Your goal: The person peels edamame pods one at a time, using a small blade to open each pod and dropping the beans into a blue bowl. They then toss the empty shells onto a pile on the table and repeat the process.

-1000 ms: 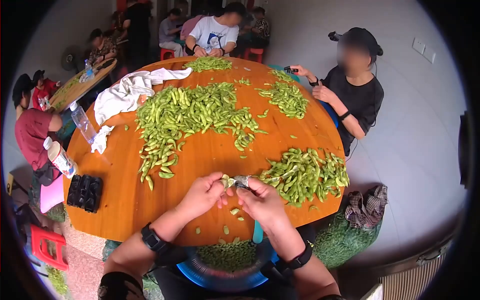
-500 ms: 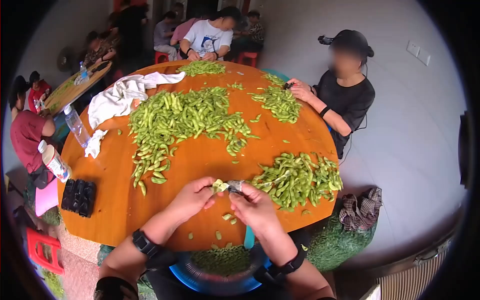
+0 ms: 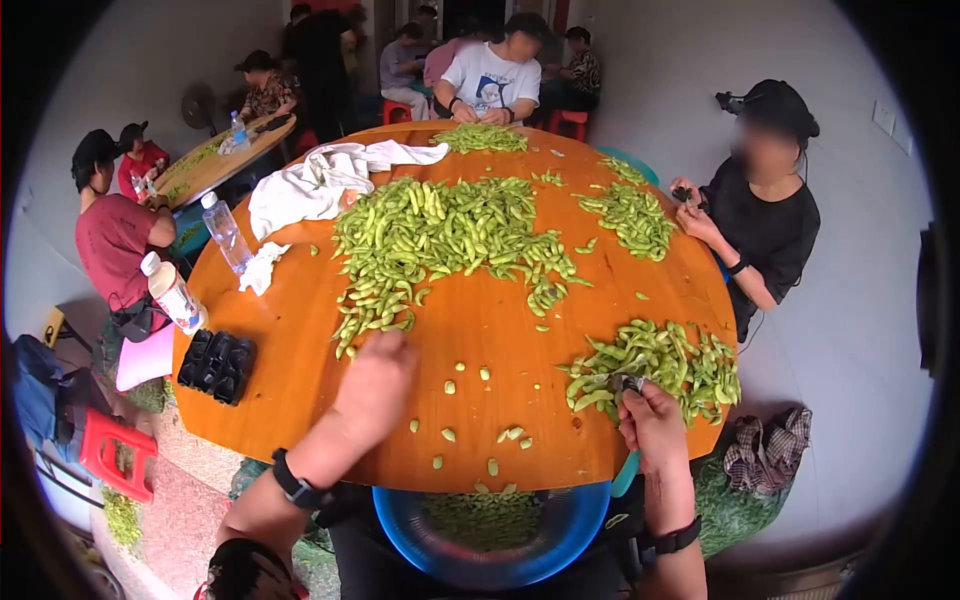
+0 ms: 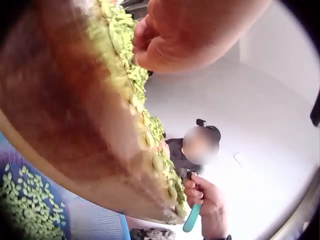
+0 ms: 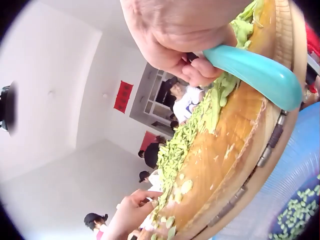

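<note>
My left hand (image 3: 372,390), blurred, is at the near left tip of the large pile of green soybean pods (image 3: 440,225); I cannot tell if it holds a pod. My right hand (image 3: 655,425) grips a tool with a teal handle (image 5: 255,72), the handle sticking out below the fist. A dark piece (image 3: 628,383) shows at the thumb and forefinger, over the edge of the smaller pod pile (image 3: 700,365). Several shelled beans (image 3: 492,467) lie scattered on the wooden table (image 3: 300,430) between both hands.
Below the table edge sits a blue basin (image 3: 395,525) with shelled beans inside. Leftward are a black tray (image 3: 217,366), two bottles and a white cloth (image 3: 300,195). A person in black (image 3: 775,200) sits at the right, others farther back.
Both hands were together over a pod at the near edge. They have parted: the left went up toward the large pile, the right toward the smaller one. More loose beans lie between them.
</note>
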Motion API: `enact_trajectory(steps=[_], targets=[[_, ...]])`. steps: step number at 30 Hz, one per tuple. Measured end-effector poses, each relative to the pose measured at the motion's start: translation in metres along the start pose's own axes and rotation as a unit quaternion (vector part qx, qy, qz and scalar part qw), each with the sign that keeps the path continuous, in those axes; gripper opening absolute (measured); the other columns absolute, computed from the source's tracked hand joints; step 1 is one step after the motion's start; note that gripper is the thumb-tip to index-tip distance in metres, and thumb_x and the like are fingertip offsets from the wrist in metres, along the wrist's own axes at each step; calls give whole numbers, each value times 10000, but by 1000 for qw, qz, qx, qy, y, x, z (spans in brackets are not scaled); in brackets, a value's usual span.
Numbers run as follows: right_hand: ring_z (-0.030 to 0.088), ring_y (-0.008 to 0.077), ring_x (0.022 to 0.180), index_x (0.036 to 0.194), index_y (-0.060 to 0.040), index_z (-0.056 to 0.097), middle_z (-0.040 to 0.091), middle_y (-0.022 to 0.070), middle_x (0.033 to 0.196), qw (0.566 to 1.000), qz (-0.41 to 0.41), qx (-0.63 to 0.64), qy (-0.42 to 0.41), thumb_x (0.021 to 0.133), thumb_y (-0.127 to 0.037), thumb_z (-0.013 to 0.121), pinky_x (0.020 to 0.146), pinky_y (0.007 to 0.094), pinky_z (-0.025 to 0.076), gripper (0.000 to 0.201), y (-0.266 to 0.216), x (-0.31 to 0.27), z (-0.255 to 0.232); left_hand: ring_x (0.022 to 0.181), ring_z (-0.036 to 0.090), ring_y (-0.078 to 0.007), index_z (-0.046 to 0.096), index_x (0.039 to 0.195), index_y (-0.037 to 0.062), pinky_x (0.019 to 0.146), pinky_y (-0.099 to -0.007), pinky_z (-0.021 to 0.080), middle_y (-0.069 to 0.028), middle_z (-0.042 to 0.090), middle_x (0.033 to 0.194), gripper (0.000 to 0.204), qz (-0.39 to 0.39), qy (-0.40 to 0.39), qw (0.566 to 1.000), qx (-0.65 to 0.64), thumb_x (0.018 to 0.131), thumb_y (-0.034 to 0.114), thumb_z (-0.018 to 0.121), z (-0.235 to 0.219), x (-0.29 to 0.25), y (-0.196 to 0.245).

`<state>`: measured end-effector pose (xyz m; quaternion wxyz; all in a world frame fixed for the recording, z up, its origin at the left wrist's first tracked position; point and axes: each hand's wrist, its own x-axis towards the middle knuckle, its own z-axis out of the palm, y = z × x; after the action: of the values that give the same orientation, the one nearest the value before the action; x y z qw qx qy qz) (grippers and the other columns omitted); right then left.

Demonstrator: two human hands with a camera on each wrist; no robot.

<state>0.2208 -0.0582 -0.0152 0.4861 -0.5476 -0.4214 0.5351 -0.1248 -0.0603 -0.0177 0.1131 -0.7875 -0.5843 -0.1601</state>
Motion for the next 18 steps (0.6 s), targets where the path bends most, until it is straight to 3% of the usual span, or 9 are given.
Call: enact_trajectory(steps=[2,7,10,11,12,13,14,16,18], targets=[[397,45,417,885,-50,581,509,-6,648,1000,-3,-14,-17,918,-115,513,350,198,267,100,-3,-7,10,917,560,-317,609,931,33,773,-387,492,-133,539,951,202,-28,33,999,-7,739,5,552,6,3,-23],[404,31,444,881,-58,576,492,-22,655,993,-55,-81,-73,927,-101,501,378,188,288,98,-5,-21,37,847,600,-334,592,920,40,698,-412,510,-144,546,955,144,-80,-19,996,-20,790,7,540,5,6,-36],[477,54,617,943,-21,594,521,-18,671,980,-97,-124,-120,902,-88,543,548,228,411,94,-6,-24,46,727,615,-366,600,984,32,667,-402,521,-163,599,945,208,-62,11,995,-79,796,-29,533,-6,7,-18],[489,65,635,962,-13,584,526,9,677,972,-97,-171,-128,892,-84,547,567,239,425,106,-6,-23,50,693,624,-323,591,986,26,644,-369,520,-147,614,921,195,-74,10,984,-161,816,-40,520,-6,7,-11],[489,65,635,962,-13,584,526,9,677,973,-96,-171,-121,892,-84,547,567,239,425,106,-5,-23,56,659,634,-281,582,987,19,621,-337,519,-130,629,896,183,-85,9,966,-242,835,-51,508,-7,9,-3],[487,75,633,969,-11,579,526,20,683,970,-117,-160,-138,890,-84,547,566,247,426,113,-5,-24,63,629,612,-150,575,1010,17,592,-259,503,-79,629,859,188,-144,-63,907,-391,883,-56,456,-10,13,9],[486,84,631,977,-10,575,526,30,688,967,-138,-149,-153,887,-85,548,566,256,426,120,-5,-24,68,629,612,-150,575,1010,17,592,-259,503,-79,629,859,188,-137,-66,906,-395,883,-56,456,-7,18,18],[486,89,634,992,-13,575,529,29,695,966,-127,-158,-163,888,-87,545,566,264,426,131,-8,-22,76,632,567,-65,567,1054,15,582,-217,491,-26,607,837,200,-166,-86,790,-584,914,-35,433,-1,21,34],[487,93,637,1007,-16,575,531,29,701,963,-117,-166,-178,890,-90,542,566,272,426,143,-6,-19,82,626,562,-67,556,1094,19,579,-211,489,-29,612,847,217,-147,-100,772,-610,920,-22,432,7,24,41]])
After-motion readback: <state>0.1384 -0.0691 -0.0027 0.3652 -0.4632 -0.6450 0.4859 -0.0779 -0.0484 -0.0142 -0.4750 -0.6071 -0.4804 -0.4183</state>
